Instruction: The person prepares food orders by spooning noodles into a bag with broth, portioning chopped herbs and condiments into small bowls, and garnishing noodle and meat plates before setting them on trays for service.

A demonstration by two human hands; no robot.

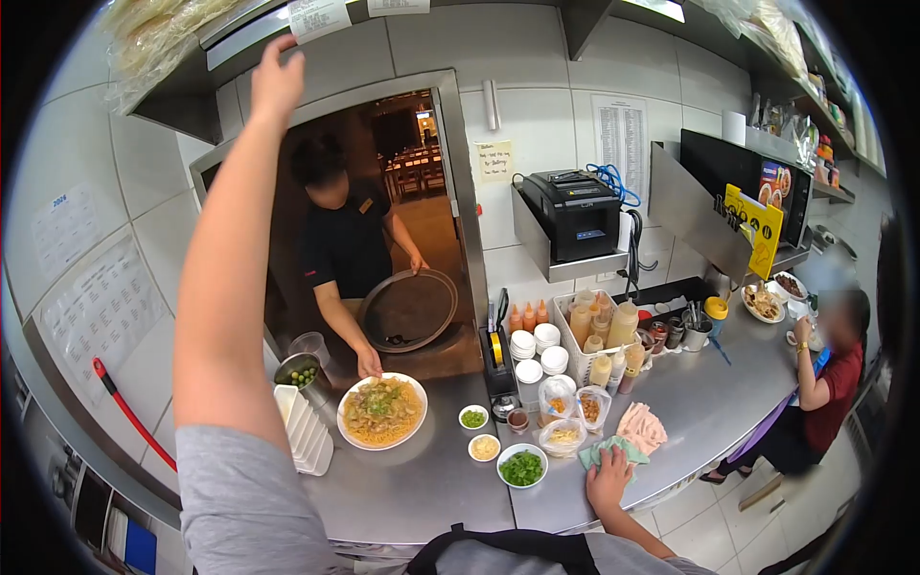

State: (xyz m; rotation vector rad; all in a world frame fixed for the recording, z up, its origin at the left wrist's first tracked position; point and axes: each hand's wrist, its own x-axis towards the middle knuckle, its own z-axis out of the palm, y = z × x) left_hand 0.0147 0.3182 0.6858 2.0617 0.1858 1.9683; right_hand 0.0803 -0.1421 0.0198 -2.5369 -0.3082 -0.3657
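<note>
My left hand (pixel 278 81) is raised at the upper left, its thumb and fingers apart, with fingertips beside a printed paper slip (pixel 318 17) hanging from the shelf; contact is unclear. My right hand (pixel 610 479) rests with fingers spread on a green cloth (pixel 623 452) on the steel counter, next to a pink cloth (pixel 641 428). Left of it stands a bowl of chopped greens (pixel 522 468). Across the hatch, a person in a dark shirt (pixel 343 240) holds a round brown tray (pixel 408 310) and touches the rim of a plate of noodles (pixel 382 411).
Stacked white containers (pixel 305 433) and a metal pot (pixel 301 372) flank the noodle plate. Sauce bottles in a white basket (pixel 596 331) stand along the wall, under a black printer (pixel 572 216). Another person in a red top (pixel 836 383) stands at the counter's right.
</note>
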